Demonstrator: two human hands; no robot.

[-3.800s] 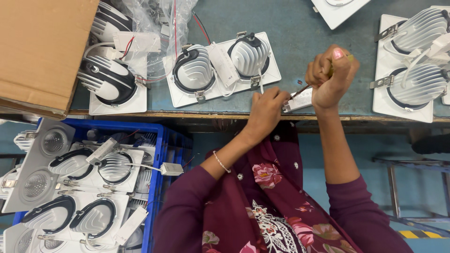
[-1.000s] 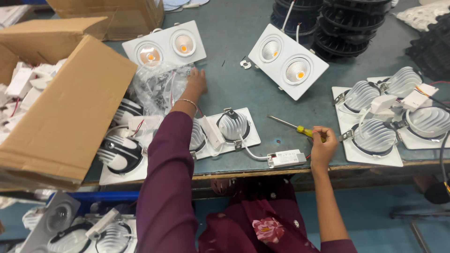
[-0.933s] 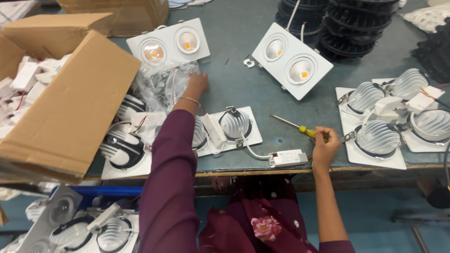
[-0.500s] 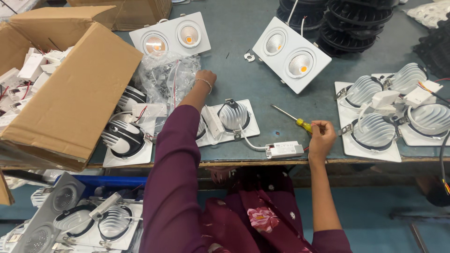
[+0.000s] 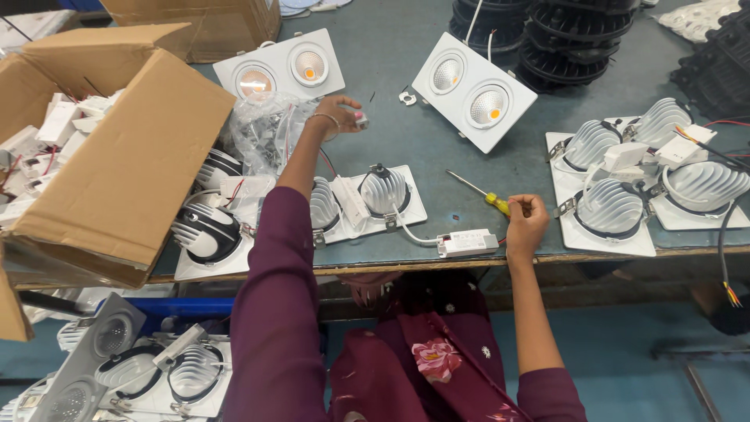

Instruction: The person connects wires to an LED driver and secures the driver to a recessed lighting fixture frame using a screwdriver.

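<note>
A worker at a grey-green table (image 5: 406, 133) reaches the left hand (image 5: 337, 113) past a clear plastic bag (image 5: 269, 133), fingers pinched on a small white connector (image 5: 361, 119), while the right hand (image 5: 527, 227) rests closed around the yellow handle of a screwdriver (image 5: 478, 191) lying on the table. Between them sits an upturned twin downlight (image 5: 363, 202) wired to a white driver box (image 5: 467, 243) at the table edge. An open cardboard box (image 5: 117, 148) stands left; a blue crate (image 5: 180, 309) of fittings sits on the blue floor below
</note>
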